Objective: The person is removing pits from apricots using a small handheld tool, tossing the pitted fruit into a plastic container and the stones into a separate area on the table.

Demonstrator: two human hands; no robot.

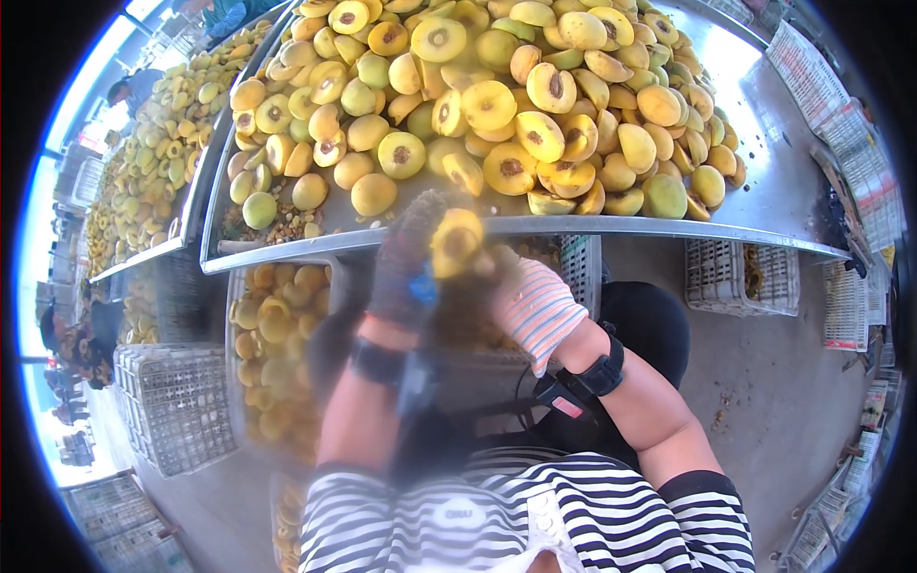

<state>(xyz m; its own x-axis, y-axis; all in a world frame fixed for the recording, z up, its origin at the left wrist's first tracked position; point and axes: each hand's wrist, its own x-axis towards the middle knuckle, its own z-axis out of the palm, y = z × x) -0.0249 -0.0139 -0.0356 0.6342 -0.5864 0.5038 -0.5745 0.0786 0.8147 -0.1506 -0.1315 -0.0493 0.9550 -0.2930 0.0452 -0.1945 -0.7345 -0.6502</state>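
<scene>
My left hand, in a dark glove with a blue patch, holds a yellow peach half with its cut side showing and a brown centre. Close at its right is my right hand, in a pink, white and blue striped glove. Its fingers are curled in toward the peach half; blur hides what they grip, if anything. Both hands are just off the near edge of a metal table. Heaped on that table are many halved yellow peaches, some with brown pits in them.
Below the table at left stands a crate full of peach halves. A grey-white crate is farther left, another under the table at right. Stacked crates line the right side. A second peach-covered table is at left, with people beyond.
</scene>
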